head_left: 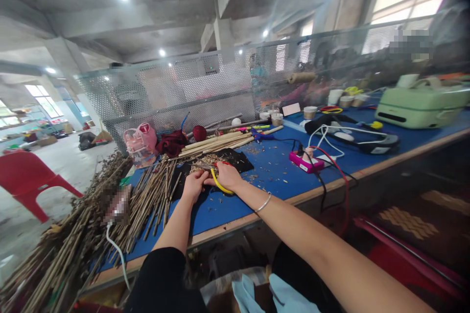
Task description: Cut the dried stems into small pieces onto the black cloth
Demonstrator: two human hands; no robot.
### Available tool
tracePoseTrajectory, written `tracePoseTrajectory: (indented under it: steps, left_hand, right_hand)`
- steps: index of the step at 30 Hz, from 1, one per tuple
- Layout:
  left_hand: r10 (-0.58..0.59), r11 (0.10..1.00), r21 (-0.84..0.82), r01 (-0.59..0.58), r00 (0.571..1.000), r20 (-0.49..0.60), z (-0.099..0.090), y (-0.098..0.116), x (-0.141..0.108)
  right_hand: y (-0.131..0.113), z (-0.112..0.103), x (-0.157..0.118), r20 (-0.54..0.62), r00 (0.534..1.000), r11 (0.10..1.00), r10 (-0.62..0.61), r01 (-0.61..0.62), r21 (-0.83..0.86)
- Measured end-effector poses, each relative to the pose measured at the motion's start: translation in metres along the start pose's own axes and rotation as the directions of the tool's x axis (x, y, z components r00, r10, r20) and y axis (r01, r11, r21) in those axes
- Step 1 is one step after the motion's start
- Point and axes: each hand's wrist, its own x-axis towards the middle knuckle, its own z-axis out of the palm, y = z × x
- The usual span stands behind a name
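Note:
My right hand (228, 176) is closed around cutting shears (221, 186), which have a curved yellow handle and a bit of red by the fingers. Their blades point left, over a pile of short cut stalk pieces (206, 160) on a black sheet (240, 160). Close beside the blades, my left hand (194, 185) has its fingers pinched together; what they hold, if anything, is too small to make out. Long dry stalks (152, 200) lie in a bundle just left of my left hand.
Thicker pale sticks (216, 142) lie behind the sheet, near a blue glue gun (260, 134). A magenta power strip (306, 161) with cords sits to the right. Further right stands a green box (414, 105). Leafy stalks (73, 225) overhang the table's left edge. A perforated screen (183, 93) closes the back.

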Motion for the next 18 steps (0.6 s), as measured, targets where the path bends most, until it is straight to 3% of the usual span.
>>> tracePoseTrajectory:
  steps: [7,18]
  left_hand:
    - [-0.004,0.998,0.055,0.006,0.999,-0.037,0.0014,-0.0016,-0.0001]
    - [-0.048,0.995,0.086,0.057,0.994,-0.102,0.0054,0.0015,-0.0013]
  right_hand:
    - [0.0014,-0.0014,0.001,0.077,0.996,0.998,0.045,-0.041,-0.043]
    - [0.001,-0.0012,0.0018,0.103,0.99,0.995,0.095,-0.089,-0.053]
